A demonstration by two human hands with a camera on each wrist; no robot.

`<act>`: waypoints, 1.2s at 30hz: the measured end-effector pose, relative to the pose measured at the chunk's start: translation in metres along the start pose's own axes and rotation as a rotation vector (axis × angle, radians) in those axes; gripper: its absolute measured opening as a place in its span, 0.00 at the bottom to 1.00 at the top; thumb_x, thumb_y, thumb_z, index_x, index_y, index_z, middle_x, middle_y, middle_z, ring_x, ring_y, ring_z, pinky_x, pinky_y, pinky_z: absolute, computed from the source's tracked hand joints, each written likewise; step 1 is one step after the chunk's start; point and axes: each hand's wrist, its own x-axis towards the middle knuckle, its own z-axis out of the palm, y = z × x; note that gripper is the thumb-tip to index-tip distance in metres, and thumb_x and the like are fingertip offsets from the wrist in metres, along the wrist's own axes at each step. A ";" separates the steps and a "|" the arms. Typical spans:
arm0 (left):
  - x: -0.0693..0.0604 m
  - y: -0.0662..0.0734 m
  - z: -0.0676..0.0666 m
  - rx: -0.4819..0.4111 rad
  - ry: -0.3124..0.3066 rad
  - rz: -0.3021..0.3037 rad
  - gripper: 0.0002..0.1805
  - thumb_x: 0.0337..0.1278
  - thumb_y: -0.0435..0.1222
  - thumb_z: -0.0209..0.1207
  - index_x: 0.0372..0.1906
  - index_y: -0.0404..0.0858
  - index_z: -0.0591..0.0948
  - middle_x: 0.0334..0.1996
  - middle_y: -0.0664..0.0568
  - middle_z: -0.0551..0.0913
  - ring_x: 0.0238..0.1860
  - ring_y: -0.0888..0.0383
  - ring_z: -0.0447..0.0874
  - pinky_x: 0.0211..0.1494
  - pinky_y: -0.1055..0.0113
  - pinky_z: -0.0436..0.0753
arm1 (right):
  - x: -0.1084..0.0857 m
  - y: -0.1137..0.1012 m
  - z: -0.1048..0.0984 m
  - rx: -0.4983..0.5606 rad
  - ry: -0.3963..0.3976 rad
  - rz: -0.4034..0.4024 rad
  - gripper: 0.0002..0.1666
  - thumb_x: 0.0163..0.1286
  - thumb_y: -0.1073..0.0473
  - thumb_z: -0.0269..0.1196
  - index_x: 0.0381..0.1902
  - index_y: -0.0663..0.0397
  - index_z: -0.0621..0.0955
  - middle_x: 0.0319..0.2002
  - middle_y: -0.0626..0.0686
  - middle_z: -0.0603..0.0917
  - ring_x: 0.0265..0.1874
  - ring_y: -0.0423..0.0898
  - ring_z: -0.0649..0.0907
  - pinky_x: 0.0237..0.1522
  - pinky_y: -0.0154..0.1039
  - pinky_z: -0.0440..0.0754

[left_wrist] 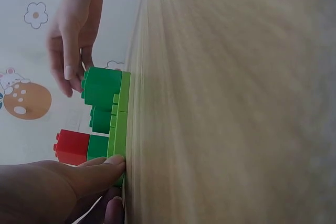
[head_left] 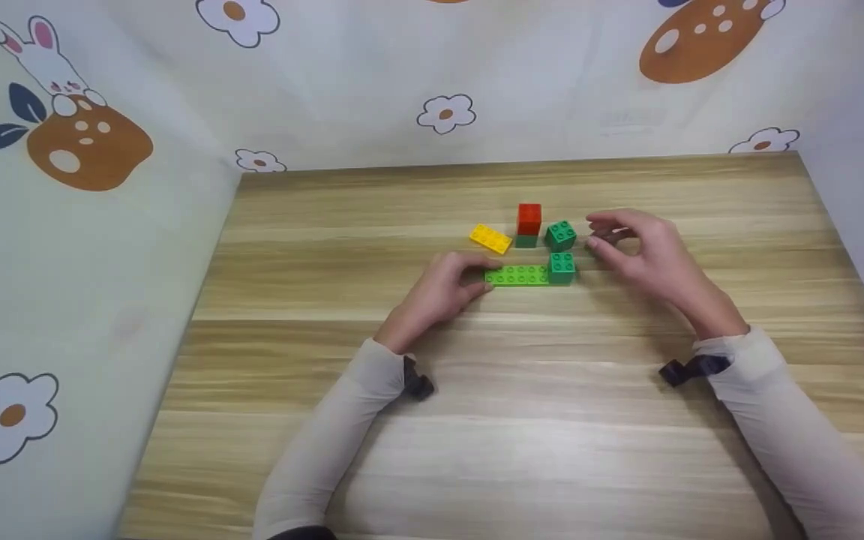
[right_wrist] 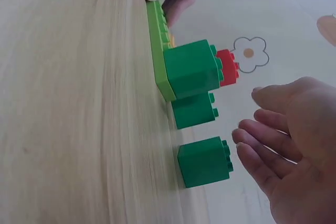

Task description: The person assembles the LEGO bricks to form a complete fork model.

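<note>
My left hand (head_left: 443,287) pinches the left end of a long light-green building-block plate (head_left: 516,275) lying on the table. A dark green block (head_left: 562,268) sits on the plate's right end. Behind it stands a loose green block (head_left: 561,235). To its left, a red block (head_left: 529,218) is stacked on another green block (head_left: 526,241). My right hand (head_left: 646,244) hovers right of these blocks, fingers loosely bent, holding nothing. In the right wrist view, a separate green block (right_wrist: 205,162) stands on the table near the right fingertips.
A flat yellow block (head_left: 490,238) lies behind the left hand, left of the red stack. The wood-grain table (head_left: 522,420) is bordered by a printed cloth wall (head_left: 357,90) at the back and further walls at both sides.
</note>
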 end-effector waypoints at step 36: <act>0.000 -0.001 0.000 0.020 0.000 -0.012 0.20 0.69 0.33 0.71 0.64 0.43 0.88 0.64 0.51 0.89 0.68 0.55 0.85 0.78 0.57 0.78 | -0.001 0.025 -0.004 -0.023 -0.075 0.222 0.32 0.68 0.61 0.77 0.68 0.62 0.81 0.57 0.63 0.88 0.55 0.60 0.90 0.62 0.56 0.86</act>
